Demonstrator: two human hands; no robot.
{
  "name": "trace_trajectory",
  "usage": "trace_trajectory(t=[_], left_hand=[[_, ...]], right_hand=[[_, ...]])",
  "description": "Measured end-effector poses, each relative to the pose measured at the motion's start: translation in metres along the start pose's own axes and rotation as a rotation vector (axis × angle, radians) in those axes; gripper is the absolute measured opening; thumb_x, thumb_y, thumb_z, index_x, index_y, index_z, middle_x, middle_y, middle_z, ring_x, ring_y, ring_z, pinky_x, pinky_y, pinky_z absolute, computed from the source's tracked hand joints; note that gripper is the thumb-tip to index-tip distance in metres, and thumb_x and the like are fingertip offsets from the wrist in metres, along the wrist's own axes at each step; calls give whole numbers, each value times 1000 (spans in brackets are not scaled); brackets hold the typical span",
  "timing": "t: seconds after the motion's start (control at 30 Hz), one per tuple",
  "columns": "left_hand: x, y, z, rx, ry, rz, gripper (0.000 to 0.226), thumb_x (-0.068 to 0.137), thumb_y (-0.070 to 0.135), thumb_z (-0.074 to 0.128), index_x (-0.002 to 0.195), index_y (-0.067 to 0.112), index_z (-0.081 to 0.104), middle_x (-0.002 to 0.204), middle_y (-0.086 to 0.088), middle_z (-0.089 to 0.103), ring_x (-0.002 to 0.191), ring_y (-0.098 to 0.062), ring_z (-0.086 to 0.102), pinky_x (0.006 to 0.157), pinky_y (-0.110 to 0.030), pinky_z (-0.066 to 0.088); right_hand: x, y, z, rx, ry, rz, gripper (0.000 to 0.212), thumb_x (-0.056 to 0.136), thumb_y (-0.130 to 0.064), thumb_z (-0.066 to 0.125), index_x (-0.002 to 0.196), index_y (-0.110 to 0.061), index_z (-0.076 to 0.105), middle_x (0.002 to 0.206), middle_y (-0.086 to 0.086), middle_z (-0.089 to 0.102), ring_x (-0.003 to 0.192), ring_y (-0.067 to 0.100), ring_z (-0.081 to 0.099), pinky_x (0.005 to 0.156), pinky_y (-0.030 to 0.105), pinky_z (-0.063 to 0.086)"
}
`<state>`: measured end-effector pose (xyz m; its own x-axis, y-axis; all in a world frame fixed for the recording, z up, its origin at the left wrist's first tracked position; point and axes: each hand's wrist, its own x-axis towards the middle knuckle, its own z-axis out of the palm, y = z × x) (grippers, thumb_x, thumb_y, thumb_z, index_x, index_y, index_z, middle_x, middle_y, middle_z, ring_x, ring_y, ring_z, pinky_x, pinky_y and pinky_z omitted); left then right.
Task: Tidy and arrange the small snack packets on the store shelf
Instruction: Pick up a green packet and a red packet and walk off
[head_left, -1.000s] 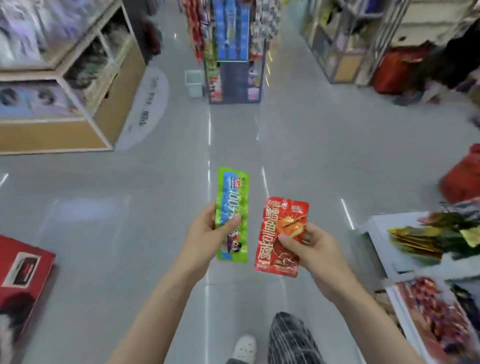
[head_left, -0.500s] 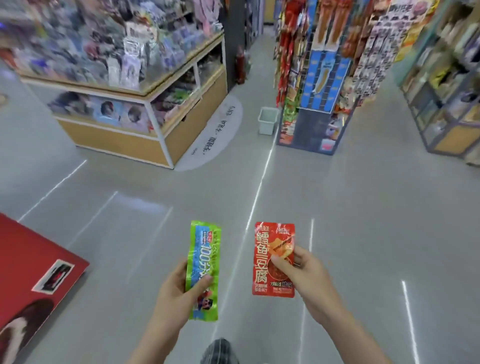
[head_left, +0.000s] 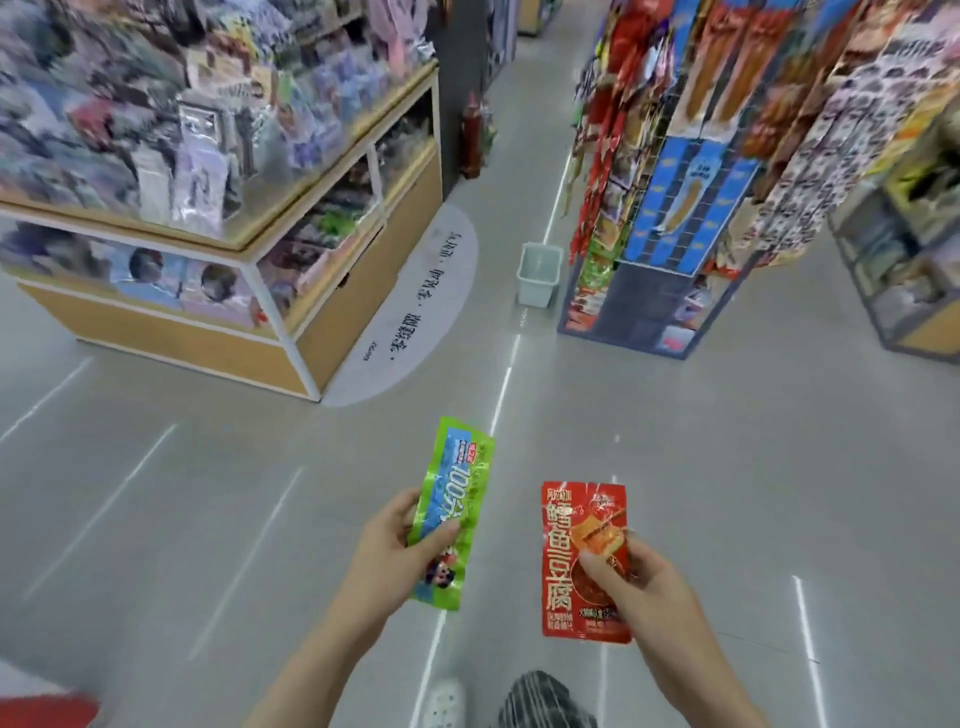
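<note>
Grey shop floor (head_left: 727, 467) fills most of the view, streaked with pale light reflections. Landmark: the small pale-green bin (head_left: 540, 274) standing on the floor up the aisle. Left of the bin, a wide wood-trimmed display counter (head_left: 343, 306) with glass sides, heaped with blurred packaged goods; contents too smeared to read. A pale half-round floor sticker (head_left: 415, 312) with printed characters lies between counter and bin. Just right of the bin, a tall hanging rack (head_left: 675, 208) crowded with red, blue and patterned snack strips. Beyond the bin to its left, a red fire extinguisher (head_left: 471, 140) stands against a dark pillar. Well nearer the camera than the bin, both arms reach forward over open floor. Left hand (head_left: 395, 556) holds a long green packet (head_left: 457, 499), tilted, thumb across its front, fingers curled behind. Right hand (head_left: 639, 582) pinches a red packet (head_left: 566, 545), upright, thumb on the printed face. The packets are apart, not touching. Below them, a white shoe (head_left: 441, 701) and checked trouser leg (head_left: 540, 699).
</note>
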<state>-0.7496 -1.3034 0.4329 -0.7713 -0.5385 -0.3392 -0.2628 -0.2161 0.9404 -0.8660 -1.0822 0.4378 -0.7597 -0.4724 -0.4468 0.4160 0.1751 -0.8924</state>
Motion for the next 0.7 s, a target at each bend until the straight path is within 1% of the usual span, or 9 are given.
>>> trace_trajectory(t=[0.07,0.13,0.3,0.4,0.47,0.5,0.6,0.67,0.7], left_hand=[[66,32,-1,19,-62,9,28,87,3,70,109,20,67,96,-1,77,83,-12,73,71,-22,57],[129,55,-2,5,-96,4,27,88,3,69,110,19,67,99,-3,77,85,-15,73,73,-25,58],[289,98,-12,8,-120,-17,29,88,4,69,114,18,65,103,-3,77,89,-18,74,73,-27,59],[377,127,-33,-33,-63,-52,29,88,4,68,115,14,64,102,-5,76,86,-17,74,65,-23,57],[433,150,-53,-47,-10,-55,29,88,4,67,116,14,65,102,-6,76,87,-18,74,65,-24,57],[459,162,-64,-42,14,-55,28,89,5,67,115,15,66,102,-5,77,88,-19,74,65,-24,57],[539,192,-97,-30,64,-66,27,89,6,68,114,18,67,101,-4,77,87,-19,74,65,-24,57],[601,209,-114,-3,59,-66,27,89,7,69,114,17,66,100,-3,77,87,-18,74,66,-25,58],[634,218,-121,10,47,-70,27,89,7,69,114,17,66,100,-3,77,87,-18,74,67,-25,59]], right_hand=[[46,-22,9,8,38,2,20,75,-30,76,94,-25,76,98,6,76,89,24,74,69,35,59],[99,-40,17,10,82,7,19,78,-26,76,96,-22,75,99,6,76,90,25,74,73,38,59],[259,-90,52,40,140,-8,21,82,-21,74,102,-22,72,95,1,77,86,20,74,69,33,58],[358,-135,80,21,101,-10,20,84,-24,73,104,-24,71,94,-3,77,86,17,74,74,36,59],[422,-171,100,-15,72,-9,23,84,-28,73,106,-24,70,96,-5,76,88,15,73,79,38,58],[452,-190,110,-37,56,-12,24,84,-30,74,107,-24,70,97,-6,76,89,14,73,80,37,58],[543,-244,142,-69,-9,-35,32,77,-37,77,105,-24,71,97,-6,76,89,12,73,74,29,57],[604,-272,163,-59,-28,-40,39,71,-41,78,104,-23,72,98,-3,76,90,15,73,73,29,57],[635,-281,173,-51,-22,-32,38,71,-40,78,104,-23,72,98,-2,76,90,16,73,73,29,57]])
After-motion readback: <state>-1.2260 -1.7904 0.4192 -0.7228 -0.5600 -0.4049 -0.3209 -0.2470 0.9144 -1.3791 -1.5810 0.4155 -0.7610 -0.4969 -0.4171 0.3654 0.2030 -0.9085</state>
